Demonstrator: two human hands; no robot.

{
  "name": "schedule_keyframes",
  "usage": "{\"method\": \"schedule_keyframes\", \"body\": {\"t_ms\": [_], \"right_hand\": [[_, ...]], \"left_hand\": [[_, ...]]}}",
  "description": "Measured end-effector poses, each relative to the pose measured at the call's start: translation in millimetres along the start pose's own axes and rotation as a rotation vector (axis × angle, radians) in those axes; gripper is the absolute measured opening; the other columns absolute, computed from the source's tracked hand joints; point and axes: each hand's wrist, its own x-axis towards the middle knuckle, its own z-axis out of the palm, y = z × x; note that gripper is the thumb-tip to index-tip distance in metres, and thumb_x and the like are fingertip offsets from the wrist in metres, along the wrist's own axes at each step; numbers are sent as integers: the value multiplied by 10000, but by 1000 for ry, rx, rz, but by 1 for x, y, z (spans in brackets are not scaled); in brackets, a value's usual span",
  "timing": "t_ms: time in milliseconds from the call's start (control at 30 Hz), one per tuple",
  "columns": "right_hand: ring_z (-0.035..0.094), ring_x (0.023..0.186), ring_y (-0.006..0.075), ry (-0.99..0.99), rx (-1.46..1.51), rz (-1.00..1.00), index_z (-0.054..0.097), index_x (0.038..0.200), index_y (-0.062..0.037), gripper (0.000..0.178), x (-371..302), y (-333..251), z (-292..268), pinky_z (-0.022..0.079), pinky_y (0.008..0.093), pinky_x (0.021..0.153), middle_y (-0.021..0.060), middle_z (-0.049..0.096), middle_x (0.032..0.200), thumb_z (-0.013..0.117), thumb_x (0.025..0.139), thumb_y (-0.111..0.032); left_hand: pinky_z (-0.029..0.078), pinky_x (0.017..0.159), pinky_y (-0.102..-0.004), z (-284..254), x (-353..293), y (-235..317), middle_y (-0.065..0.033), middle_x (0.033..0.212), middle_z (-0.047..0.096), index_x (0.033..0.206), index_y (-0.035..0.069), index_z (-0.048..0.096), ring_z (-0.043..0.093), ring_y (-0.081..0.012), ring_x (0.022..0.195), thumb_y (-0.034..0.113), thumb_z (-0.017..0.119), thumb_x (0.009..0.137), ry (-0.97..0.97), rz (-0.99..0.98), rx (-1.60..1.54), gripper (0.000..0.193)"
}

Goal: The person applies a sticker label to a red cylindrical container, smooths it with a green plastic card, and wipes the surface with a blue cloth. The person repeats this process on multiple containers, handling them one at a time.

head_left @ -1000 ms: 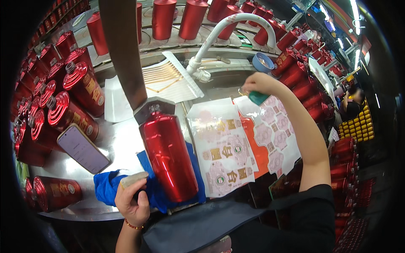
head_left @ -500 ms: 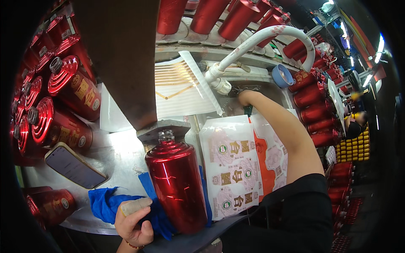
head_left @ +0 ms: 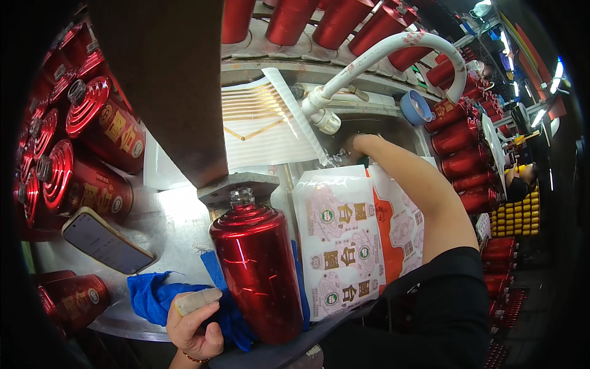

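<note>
While the left hand [head_left: 195, 329] rests low at the near edge of the work surface, a glossy red bottle [head_left: 258, 270] stands just to its right, tilted, its glass neck pointing away from the person. The left fingers are loosely curled, with the thumb a little apart and nothing visible in the grasp; a beige covering [head_left: 198, 302] wraps the forefinger, whose tip points toward the lower part of the bottle with a small gap between. A blue cloth [head_left: 161, 296] lies rumpled beside this hand and shows on both sides of the bottle. The right hand [head_left: 364, 146] is well apart from the bottle, reaching far forward into the sink basin [head_left: 393, 130] below the curved white faucet [head_left: 384, 52]; its fingers are mostly hidden, so whether they are spread, closed or holding something cannot be told. Between the bottle and the right forearm lies a sheet of printed labels [head_left: 341, 246], with an orange-red sheet [head_left: 388, 230] showing along its right edge. Beyond the bottle's neck is a metal plate [head_left: 227, 189] at the foot of a dark upright beam [head_left: 166, 80]. A phone [head_left: 107, 242] leans to the left, near more red bottles [head_left: 92, 187].
</note>
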Motion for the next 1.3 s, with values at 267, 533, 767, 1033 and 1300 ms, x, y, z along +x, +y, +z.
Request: {"method": "schedule_keyframes", "body": {"t_ms": [267, 533, 767, 1033, 1300], "right_hand": [[690, 886, 287, -104, 45, -110, 742, 1184, -53, 497, 16, 1, 13, 548, 443, 772, 125, 741, 1062, 756, 817, -388], [660, 814, 270, -96, 66, -140, 764, 1135, -40, 448, 28, 6, 23, 524, 450, 711, 129, 746, 1028, 681, 869, -391], [715, 919, 319, 55, -107, -146, 794, 1055, -47, 357, 14, 11, 18, 548, 472, 781, 159, 766, 1058, 740, 801, -292], [708, 1028, 375, 486, 154, -10, 788, 1019, -60, 397, -82, 29, -41, 559, 455, 875, 189, 750, 1079, 849, 732, -328], [698, 1085, 363, 634, 166, 196, 764, 1083, -85, 373, -154, 22, -62, 558, 458, 914, 167, 744, 1121, 851, 768, -265]], "left_hand": [[538, 760, -362, 1, 1, 2, -208, 1001, 758, 1051, -1, 742, 686, -320, 842, 210, 685, 897, 3, -21, -6, 267], [539, 756, -349, 2, 2, 2, -198, 984, 763, 1040, 10, 746, 692, -309, 833, 213, 675, 898, 18, 0, 17, 258], [536, 759, -344, 2, 3, 1, -192, 989, 761, 1031, 4, 745, 690, -301, 841, 190, 673, 888, 20, 19, 6, 245], [534, 776, -347, 2, 1, 1, -196, 1000, 751, 1033, -13, 738, 685, -306, 853, 122, 656, 870, 26, 8, -22, 227], [531, 774, -320, 4, -1, 2, -180, 1013, 745, 1040, -18, 735, 674, -257, 838, 69, 637, 880, 68, 13, -49, 207]]}}
